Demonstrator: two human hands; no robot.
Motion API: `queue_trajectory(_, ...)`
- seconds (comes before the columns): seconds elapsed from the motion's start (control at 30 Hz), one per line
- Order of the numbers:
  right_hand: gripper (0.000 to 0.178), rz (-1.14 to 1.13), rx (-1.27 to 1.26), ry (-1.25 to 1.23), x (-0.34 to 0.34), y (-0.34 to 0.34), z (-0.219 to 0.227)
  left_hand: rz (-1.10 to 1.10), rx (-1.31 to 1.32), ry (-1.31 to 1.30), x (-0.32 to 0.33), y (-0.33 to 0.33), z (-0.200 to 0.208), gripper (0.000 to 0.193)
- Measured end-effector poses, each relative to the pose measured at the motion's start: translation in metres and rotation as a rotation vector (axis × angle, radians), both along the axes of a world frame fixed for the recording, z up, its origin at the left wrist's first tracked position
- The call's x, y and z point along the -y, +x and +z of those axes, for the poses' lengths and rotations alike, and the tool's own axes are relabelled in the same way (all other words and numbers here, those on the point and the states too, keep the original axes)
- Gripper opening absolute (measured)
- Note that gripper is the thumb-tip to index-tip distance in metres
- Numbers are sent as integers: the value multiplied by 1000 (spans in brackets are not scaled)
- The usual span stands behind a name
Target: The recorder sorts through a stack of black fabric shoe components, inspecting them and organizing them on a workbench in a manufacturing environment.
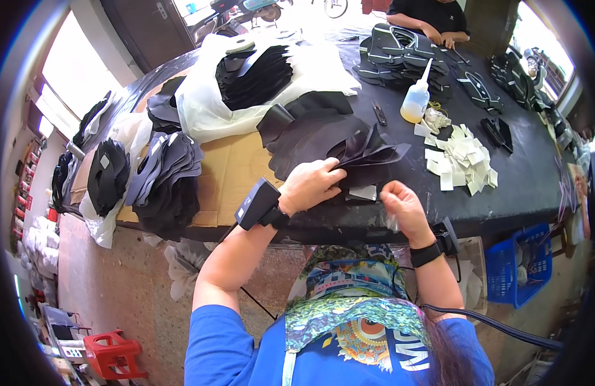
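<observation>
On the floor we count one red stool (pixel 114 356) at near left and one blue basket (pixel 519 265) at near right, beyond the table's edge. At the table's near side we have two bare hands. Our left hand (pixel 310 185) lies with bent fingers on the near edge of the heap of black pieces (pixel 313 141); we cannot tell whether it grips or only presses. Our right hand (pixel 403 209), just right of it, has its fingers drawn narrow; something pale blurs below them, and we cannot tell what it is. One white patch (pixel 363 192) lies between the hands, partly under the black pieces.

We judge that the loose, fanned layers could slip if the left hand lets up, shifting that patch. The grey stack (pixel 162 164) at left, near the edge, could slide off if knocked.

Farther right we see one pile of white patches (pixel 463 161), too overlapped to count, as are the black pieces. Beyond it stand one spouted bottle (pixel 416 101), which a sleeve or elbow might tip, and one pair of snips (pixel 379 114) to its left. At far right sit one stack of white-lined parts (pixel 400 55) and one co-worker (pixel 432 19), two hands showing.
</observation>
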State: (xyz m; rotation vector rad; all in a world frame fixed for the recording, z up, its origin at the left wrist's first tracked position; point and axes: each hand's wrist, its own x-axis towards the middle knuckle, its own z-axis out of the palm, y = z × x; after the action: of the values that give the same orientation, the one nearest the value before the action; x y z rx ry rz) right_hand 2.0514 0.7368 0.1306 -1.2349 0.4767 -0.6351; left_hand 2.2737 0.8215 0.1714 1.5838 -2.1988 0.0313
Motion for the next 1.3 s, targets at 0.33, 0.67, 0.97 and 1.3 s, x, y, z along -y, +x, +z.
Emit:
queue_trajectory(0.33, 21, -219, -628, -952, -6, 43, 7, 259, -501, -253, 20, -5, -8, 14)
queue_trajectory(0.67, 24, -174, -661, -956, 7, 49, -4, 97, -238, -3, 7, -4, -8, 19)
queue_trajectory(0.97, 15, -181, -592, -994, 1, 45, 1, 138, -228, 49, 5, -4, -11, 34)
queue_trajectory(1.3, 16, -197, -483, -971, -8, 40, -1, 127, -223, 54, 3, -5, -8, 36)
